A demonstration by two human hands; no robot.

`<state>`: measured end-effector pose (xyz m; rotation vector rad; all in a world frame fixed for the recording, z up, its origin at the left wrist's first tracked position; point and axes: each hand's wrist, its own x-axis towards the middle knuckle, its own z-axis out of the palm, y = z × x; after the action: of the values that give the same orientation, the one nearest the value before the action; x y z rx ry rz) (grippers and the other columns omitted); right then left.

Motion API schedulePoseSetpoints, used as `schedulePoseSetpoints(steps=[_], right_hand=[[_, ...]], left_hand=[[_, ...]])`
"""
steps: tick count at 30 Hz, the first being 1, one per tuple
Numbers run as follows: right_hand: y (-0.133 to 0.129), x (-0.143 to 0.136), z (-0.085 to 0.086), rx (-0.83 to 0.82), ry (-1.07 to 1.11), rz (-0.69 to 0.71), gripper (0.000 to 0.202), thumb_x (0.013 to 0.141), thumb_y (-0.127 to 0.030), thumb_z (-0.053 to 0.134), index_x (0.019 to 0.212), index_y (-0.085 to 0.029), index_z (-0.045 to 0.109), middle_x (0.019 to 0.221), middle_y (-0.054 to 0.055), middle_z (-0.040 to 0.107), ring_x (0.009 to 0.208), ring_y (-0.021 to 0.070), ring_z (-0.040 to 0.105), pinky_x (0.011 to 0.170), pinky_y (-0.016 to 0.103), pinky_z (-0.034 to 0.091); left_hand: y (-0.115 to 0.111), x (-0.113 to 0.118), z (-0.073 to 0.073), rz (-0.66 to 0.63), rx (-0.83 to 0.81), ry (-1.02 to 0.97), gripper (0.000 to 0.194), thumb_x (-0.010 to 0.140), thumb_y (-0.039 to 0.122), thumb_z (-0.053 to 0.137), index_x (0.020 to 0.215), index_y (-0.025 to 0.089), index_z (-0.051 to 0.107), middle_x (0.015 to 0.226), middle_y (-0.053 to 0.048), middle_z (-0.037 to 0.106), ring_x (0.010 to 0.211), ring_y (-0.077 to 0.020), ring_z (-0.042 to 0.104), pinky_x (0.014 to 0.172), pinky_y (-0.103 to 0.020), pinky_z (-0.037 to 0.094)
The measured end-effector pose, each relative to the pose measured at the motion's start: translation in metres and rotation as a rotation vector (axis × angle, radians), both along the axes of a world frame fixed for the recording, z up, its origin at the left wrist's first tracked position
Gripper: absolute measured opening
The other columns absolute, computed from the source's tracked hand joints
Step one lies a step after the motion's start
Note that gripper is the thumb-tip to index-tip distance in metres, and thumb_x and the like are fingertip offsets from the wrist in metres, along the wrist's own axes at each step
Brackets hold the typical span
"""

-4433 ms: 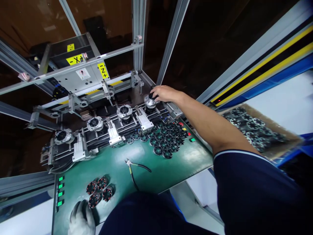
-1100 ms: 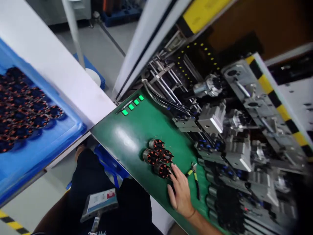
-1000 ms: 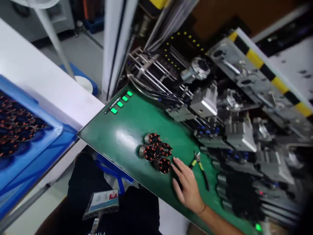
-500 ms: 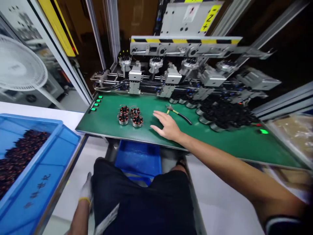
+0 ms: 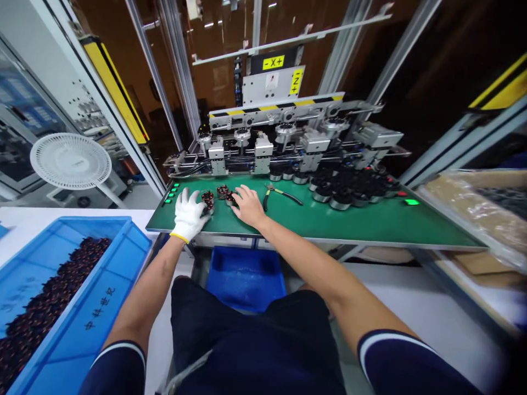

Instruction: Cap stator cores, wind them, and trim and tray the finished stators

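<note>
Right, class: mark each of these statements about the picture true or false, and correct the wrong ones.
1. The left hand wears a white glove. True.
2. The right hand is gloved too. False: the right hand is bare.
3. Pliers lie on the green tabletop. True.
4. Both hands are inside the blue bin. False: they are at the round wound parts on the tabletop.
5. A white fan stands at the left. True.

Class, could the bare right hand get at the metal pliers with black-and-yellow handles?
Probably yes: the bare right hand is near the metal pliers, and nothing visible blocks the green tabletop between.
</note>
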<state>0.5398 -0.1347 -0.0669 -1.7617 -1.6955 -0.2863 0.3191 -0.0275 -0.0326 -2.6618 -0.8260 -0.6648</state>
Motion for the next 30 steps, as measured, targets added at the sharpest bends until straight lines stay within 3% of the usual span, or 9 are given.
schedulePoseSetpoints(steps=[3, 7, 9, 12, 17, 21, 25, 30], right_hand=[[-0.015, -0.012, 0.003, -0.009, 0.092, 0.017, 0.034, 0.094, -0.021, 0.067, 0.126, -0.010, 0.071, 0.144, 0.023, 0.060, 0.142, 0.0363, 0.049, 0.118, 0.055, 0.041], [-0.011, -0.050, -0.001, -0.137, 0.317, 0.060, 0.026, 0.092, -0.023, 0.073, 0.115, -0.012, 0.075, 0.113, 0.013, 0.075, 0.101, 0.0224, 0.071, 0.098, 0.037, 0.056], [0.002, -0.067, -0.004, -0.219, 0.456, 0.066, 0.021, 0.090, -0.024, 0.076, 0.108, -0.012, 0.076, 0.099, 0.008, 0.077, 0.084, 0.0166, 0.072, 0.086, 0.030, 0.059], [0.026, -0.081, -0.004, -0.327, 0.640, 0.077, 0.018, 0.092, -0.027, 0.077, 0.101, -0.012, 0.074, 0.089, 0.003, 0.075, 0.077, 0.0125, 0.071, 0.080, 0.027, 0.059], [0.045, -0.087, 0.006, -0.460, 0.856, 0.034, 0.030, 0.101, -0.038, 0.068, 0.087, -0.012, 0.069, 0.074, -0.002, 0.068, 0.062, 0.0087, 0.063, 0.069, 0.025, 0.057], [0.044, -0.088, 0.018, -0.535, 0.997, 0.011, 0.027, 0.102, -0.035, 0.068, 0.089, -0.011, 0.067, 0.076, -0.002, 0.065, 0.061, 0.0067, 0.058, 0.062, 0.021, 0.054], [0.043, -0.087, 0.028, -0.587, 1.144, -0.002, 0.024, 0.102, -0.033, 0.067, 0.093, -0.011, 0.066, 0.080, -0.001, 0.064, 0.064, 0.0064, 0.058, 0.060, 0.019, 0.053], [0.045, -0.094, 0.036, -0.624, 1.344, -0.021, 0.024, 0.103, -0.034, 0.066, 0.107, -0.011, 0.066, 0.094, 0.003, 0.067, 0.076, 0.0099, 0.064, 0.067, 0.023, 0.058]], left_hand=[[0.004, -0.011, -0.010, -0.007, 0.004, -0.045, 0.034, 0.090, 0.052, 0.068, 0.099, 0.022, 0.080, 0.143, -0.014, 0.061, 0.145, -0.0487, 0.040, 0.115, -0.065, 0.038], [0.005, -0.035, -0.020, -0.006, 0.016, -0.155, 0.031, 0.087, 0.052, 0.072, 0.101, 0.024, 0.078, 0.136, -0.012, 0.065, 0.141, -0.0457, 0.044, 0.111, -0.063, 0.043], [0.003, -0.044, -0.022, 0.023, 0.027, -0.200, 0.027, 0.087, 0.049, 0.072, 0.099, 0.025, 0.077, 0.134, -0.012, 0.065, 0.140, -0.0444, 0.045, 0.111, -0.064, 0.041], [0.000, -0.051, -0.023, 0.032, 0.020, -0.189, 0.021, 0.091, 0.044, 0.068, 0.086, 0.025, 0.076, 0.131, -0.010, 0.067, 0.138, -0.0425, 0.047, 0.112, -0.064, 0.040], [-0.010, -0.048, -0.021, -0.006, -0.008, -0.156, 0.020, 0.095, 0.040, 0.062, 0.087, 0.028, 0.076, 0.131, -0.006, 0.068, 0.138, -0.0397, 0.047, 0.113, -0.060, 0.039], [-0.018, -0.042, -0.025, 0.027, -0.108, -0.185, 0.025, 0.098, 0.040, 0.057, 0.091, 0.023, 0.074, 0.138, -0.006, 0.065, 0.144, -0.0392, 0.042, 0.118, -0.058, 0.036], [-0.018, -0.039, -0.031, 0.053, -0.157, -0.218, 0.021, 0.094, 0.041, 0.063, 0.092, 0.023, 0.073, 0.138, -0.008, 0.066, 0.144, -0.0387, 0.045, 0.117, -0.055, 0.039], [-0.007, -0.034, -0.026, 0.005, -0.179, -0.129, 0.036, 0.086, 0.040, 0.071, 0.117, 0.021, 0.071, 0.132, -0.010, 0.071, 0.138, -0.0367, 0.053, 0.117, -0.052, 0.041]])
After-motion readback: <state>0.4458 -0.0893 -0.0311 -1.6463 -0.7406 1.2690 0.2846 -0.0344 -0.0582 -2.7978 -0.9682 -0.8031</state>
